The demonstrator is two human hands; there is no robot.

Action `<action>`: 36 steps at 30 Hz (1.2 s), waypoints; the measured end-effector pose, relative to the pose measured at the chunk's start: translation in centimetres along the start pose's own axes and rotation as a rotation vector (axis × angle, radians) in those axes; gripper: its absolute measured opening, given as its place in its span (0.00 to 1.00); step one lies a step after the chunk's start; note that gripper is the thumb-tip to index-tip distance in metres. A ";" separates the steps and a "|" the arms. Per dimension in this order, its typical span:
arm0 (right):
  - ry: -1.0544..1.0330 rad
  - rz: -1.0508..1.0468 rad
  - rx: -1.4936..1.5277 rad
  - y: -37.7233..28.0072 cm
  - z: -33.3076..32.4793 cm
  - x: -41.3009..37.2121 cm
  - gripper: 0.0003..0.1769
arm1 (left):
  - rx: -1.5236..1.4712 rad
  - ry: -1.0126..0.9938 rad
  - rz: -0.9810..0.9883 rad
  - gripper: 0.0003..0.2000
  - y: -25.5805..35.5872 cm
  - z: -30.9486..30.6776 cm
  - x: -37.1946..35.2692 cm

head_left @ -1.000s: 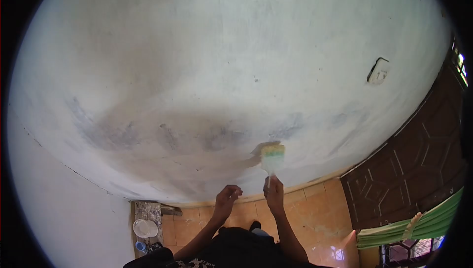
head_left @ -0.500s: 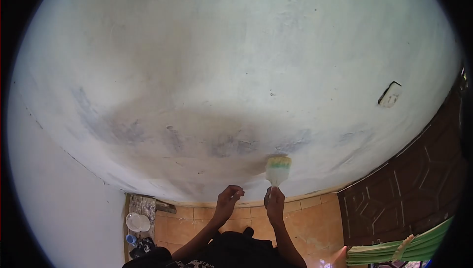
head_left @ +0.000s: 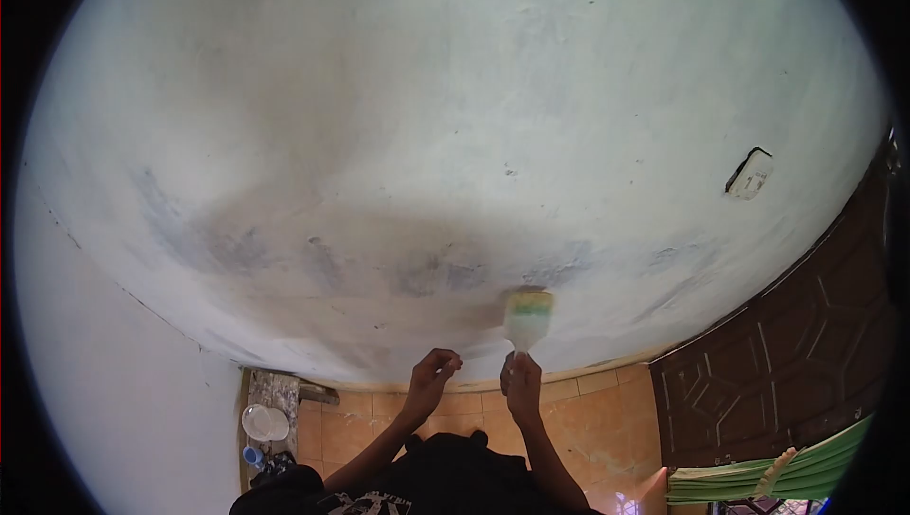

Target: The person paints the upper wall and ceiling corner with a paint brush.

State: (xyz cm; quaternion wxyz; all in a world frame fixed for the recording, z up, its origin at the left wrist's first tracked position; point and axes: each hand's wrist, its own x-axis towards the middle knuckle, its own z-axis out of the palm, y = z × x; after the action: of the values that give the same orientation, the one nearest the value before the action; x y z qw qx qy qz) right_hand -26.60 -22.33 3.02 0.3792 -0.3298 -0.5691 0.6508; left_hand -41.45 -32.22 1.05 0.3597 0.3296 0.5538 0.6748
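Note:
My right hand (head_left: 521, 382) is wrapped round the handle of a wide brush (head_left: 528, 318), whose bristles point up at the pale wall (head_left: 427, 136). The bristle end is yellowish with a green band below, and a small shadow lies beside it on the wall. To the left of the brush, my left hand (head_left: 433, 375) is raised near the wall's lower part with its fingers curled together; whether something small is between them is too small to tell. Bluish-grey patches and small flaws run across the wall above both hands.
A wall switch (head_left: 752, 175) is at the right. Beyond it stand a dark panelled door (head_left: 777, 363) and a green curtain (head_left: 815, 468). At the lower left, a worn bench (head_left: 275, 390) holds white lids (head_left: 265, 423) and a blue cup (head_left: 253, 456). Orange tiles (head_left: 578, 420) cover the floor.
The brush in my right hand has moved slightly up and to the left. My left hand has shifted a little to the left and up. The view has tilted slightly.

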 end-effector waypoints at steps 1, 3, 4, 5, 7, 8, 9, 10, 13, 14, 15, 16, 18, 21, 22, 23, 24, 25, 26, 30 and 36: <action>-0.019 -0.054 0.034 -1.4 -0.1 0.4 0.24 | 0.016 -0.003 -0.012 0.05 0.0 0.3 0.3; -0.038 -0.137 0.101 -4.6 -0.6 2.0 0.21 | 0.038 -0.035 -0.034 0.06 -0.2 0.9 0.0; -0.014 -0.167 0.061 -5.9 -0.4 3.1 0.23 | 0.041 -0.062 -0.030 0.06 -0.1 1.4 0.4; 0.007 -0.198 0.021 -7.2 0.0 4.5 0.24 | 0.044 -0.087 -0.022 0.07 -0.1 1.9 0.6; 0.028 -0.255 -0.076 -6.3 -0.3 5.2 0.27 | 0.002 -0.101 -0.017 0.06 0.0 3.2 0.4; 0.029 -0.283 -0.133 -3.3 -0.9 5.7 0.27 | -0.019 -0.105 -0.004 0.05 0.2 3.6 0.7; 0.026 -0.315 -0.192 -0.7 -1.4 5.8 0.28 | -0.010 -0.105 -0.002 0.05 0.3 4.0 0.8; 0.026 -0.247 -0.213 1.4 -1.8 4.9 0.29 | -0.005 -0.102 0.004 0.05 0.2 4.3 0.8; 0.004 -0.145 -0.166 2.5 -2.0 1.3 0.27 | -0.018 -0.073 -0.021 0.05 -0.1 4.8 0.3; -0.008 -0.129 -0.126 1.2 -2.0 0.6 0.26 | 0.005 -0.068 -0.035 0.06 -0.4 4.7 0.3; -0.022 -0.152 -0.085 -0.7 -1.9 0.5 0.26 | 0.030 -0.062 -0.053 0.08 -0.6 4.6 0.4; -0.034 -0.165 -0.043 -2.8 -1.9 0.4 0.25 | 0.055 -0.049 -0.077 0.08 -0.5 4.4 0.2; -0.050 -0.182 0.013 -6.5 -2.1 0.7 0.25 | 0.054 -0.031 -0.077 0.07 -0.8 3.8 -0.1; 0.003 -0.268 -0.001 -6.9 -1.8 3.3 0.26 | 0.026 -0.018 -0.055 0.06 -0.8 3.3 -0.2; 0.008 -0.261 -0.036 -5.1 -2.0 4.1 0.25 | 0.013 -0.015 -0.043 0.05 -0.7 3.2 -0.2; 0.011 -0.256 -0.070 -2.7 -2.2 5.2 0.25 | 0.023 -0.016 -0.043 0.05 -0.5 3.2 -0.1; 0.010 -0.255 -0.104 -0.8 -2.2 5.8 0.25 | 0.032 -0.014 -0.039 0.05 -0.3 3.1 0.1; -0.001 -0.221 -0.121 1.0 -2.4 5.0 0.25 | 0.041 -0.011 -0.032 0.05 -0.2 3.1 0.3; -0.015 -0.191 -0.139 3.1 -2.9 3.6 0.25 | 0.022 0.002 -0.027 0.05 0.1 3.1 0.3; -0.079 -0.044 -0.077 1.1 -3.0 0.5 0.24 | -0.019 0.058 -0.017 0.05 0.3 3.3 0.7; -0.112 -0.068 0.071 -8.0 -0.9 5.3 0.25 | -0.019 0.004 -0.026 0.06 0.4 4.6 0.3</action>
State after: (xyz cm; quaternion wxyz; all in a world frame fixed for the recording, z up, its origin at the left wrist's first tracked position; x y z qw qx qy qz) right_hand -27.47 -16.77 10.80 0.3803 -0.2598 -0.5770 0.6745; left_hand -37.74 -29.67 2.27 0.3704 0.3175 0.5522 0.6761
